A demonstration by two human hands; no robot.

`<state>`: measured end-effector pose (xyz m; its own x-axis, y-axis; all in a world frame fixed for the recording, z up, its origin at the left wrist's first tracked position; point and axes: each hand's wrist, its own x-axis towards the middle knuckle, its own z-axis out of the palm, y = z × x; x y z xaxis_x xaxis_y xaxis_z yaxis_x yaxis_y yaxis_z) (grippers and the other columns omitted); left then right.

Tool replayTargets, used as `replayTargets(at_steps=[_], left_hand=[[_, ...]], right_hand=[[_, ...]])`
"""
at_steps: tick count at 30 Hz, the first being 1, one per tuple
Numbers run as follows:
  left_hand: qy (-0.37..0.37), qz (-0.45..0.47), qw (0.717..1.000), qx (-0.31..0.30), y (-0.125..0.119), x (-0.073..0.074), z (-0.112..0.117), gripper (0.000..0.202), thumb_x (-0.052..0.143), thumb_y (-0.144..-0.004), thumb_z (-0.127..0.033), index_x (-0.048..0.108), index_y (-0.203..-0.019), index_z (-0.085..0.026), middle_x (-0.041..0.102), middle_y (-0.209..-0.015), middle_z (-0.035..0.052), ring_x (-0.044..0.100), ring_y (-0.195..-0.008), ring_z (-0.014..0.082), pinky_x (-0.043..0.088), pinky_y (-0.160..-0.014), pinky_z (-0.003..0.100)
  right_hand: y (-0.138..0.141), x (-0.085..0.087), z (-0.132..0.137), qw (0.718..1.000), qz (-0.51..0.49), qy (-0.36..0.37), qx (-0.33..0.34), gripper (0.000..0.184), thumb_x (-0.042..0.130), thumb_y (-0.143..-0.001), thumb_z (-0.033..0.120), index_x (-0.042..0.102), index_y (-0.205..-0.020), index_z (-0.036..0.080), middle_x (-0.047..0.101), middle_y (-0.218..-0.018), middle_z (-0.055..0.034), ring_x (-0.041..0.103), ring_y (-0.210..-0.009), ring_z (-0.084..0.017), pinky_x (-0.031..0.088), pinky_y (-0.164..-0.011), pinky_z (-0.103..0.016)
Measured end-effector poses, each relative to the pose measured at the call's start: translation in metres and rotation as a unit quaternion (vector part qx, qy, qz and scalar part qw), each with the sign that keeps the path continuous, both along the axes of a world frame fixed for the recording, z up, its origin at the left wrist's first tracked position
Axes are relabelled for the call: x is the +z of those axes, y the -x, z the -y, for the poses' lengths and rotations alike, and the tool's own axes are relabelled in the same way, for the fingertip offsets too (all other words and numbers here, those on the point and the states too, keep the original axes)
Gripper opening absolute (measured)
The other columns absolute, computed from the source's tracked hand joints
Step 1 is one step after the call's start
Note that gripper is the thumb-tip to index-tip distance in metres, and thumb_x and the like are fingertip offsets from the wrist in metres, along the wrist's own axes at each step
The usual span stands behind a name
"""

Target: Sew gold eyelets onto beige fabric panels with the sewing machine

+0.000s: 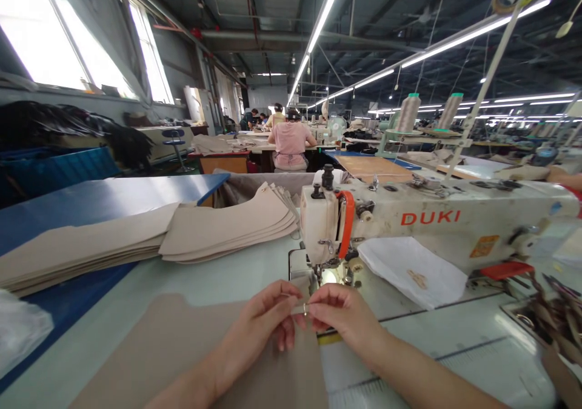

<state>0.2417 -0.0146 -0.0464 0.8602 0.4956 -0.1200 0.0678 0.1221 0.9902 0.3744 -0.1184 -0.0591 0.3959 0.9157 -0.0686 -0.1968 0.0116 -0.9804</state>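
Observation:
My left hand (274,312) and my right hand (340,313) meet just in front of the sewing machine's needle area, both with pinched fingers. Between the fingertips is a small gold-coloured metal ring (305,308), with what looks like a narrow beige strip running through it. The left fingers pinch the strip, and the right fingers close at the ring's side. Below the hands a large beige fabric panel (195,342) lies flat on the machine table. The white sewing machine (386,215) stands right behind, its lamp lit beside the needle.
Stacked beige fabric pieces (227,227) lie at left, partly on a blue table (173,188). A white plastic bag (413,269) with small gold-coloured pieces rests against the machine. Brown strips (545,318) lie at far right. A person in pink (291,142) sits ahead.

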Motion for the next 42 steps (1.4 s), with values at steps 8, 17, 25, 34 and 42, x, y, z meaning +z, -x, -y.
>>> replayTargets(at_steps=[8,17,25,34,42], left_hand=[[0.103,-0.030,0.994,0.000,-0.002,0.006,0.000,0.032,0.076,-0.061,-0.032,0.058,-0.082,-0.016,0.061,-0.059,-0.0031,0.053,-0.048,0.0071,0.040,-0.047,0.018],[0.005,-0.050,0.998,-0.040,-0.003,0.003,-0.002,0.016,0.066,-0.064,-0.027,0.055,-0.068,-0.016,0.058,-0.057,-0.0034,0.050,-0.052,0.0095,0.041,-0.053,0.022],[-0.182,-0.027,0.983,0.000,0.002,-0.013,-0.006,0.006,0.052,-0.064,-0.017,0.055,-0.070,-0.017,0.052,-0.063,-0.0049,0.047,-0.059,0.0116,0.035,-0.055,0.023],[-0.120,-0.004,0.993,0.006,0.000,-0.013,-0.005,0.007,0.059,-0.062,-0.020,0.055,-0.067,-0.017,0.053,-0.063,-0.0041,0.048,-0.058,0.0115,0.037,-0.056,0.023],[-0.069,0.021,0.996,0.051,-0.006,-0.013,-0.003,0.014,0.066,-0.055,-0.021,0.053,-0.056,-0.017,0.059,-0.065,-0.0014,0.050,-0.057,0.0109,0.040,-0.056,0.023]], right_hand=[[0.004,0.005,0.001,0.999,-0.049,0.005,-0.012,0.034,0.079,-0.055,0.042,0.062,-0.066,0.016,0.067,-0.062,-0.0010,0.056,-0.051,-0.010,0.044,-0.054,-0.023],[0.004,-0.001,0.004,0.999,0.015,-0.006,0.040,0.027,0.073,-0.065,0.040,0.059,-0.070,0.017,0.060,-0.060,0.0024,0.058,-0.058,-0.013,0.044,-0.058,-0.024],[0.012,-0.001,0.014,0.975,0.213,-0.056,0.011,0.014,0.066,-0.069,0.018,0.057,-0.080,0.019,0.059,-0.073,0.0018,0.055,-0.069,-0.013,0.043,-0.064,-0.023],[0.006,-0.005,0.011,0.958,0.258,-0.115,-0.043,0.007,0.056,-0.073,0.015,0.057,-0.067,0.019,0.060,-0.070,0.0002,0.055,-0.068,-0.014,0.042,-0.064,-0.023],[0.011,-0.013,0.006,0.977,0.183,-0.070,-0.084,0.009,0.056,-0.071,0.021,0.053,-0.063,0.019,0.051,-0.059,0.0028,0.046,-0.055,-0.012,0.037,-0.053,-0.023]])
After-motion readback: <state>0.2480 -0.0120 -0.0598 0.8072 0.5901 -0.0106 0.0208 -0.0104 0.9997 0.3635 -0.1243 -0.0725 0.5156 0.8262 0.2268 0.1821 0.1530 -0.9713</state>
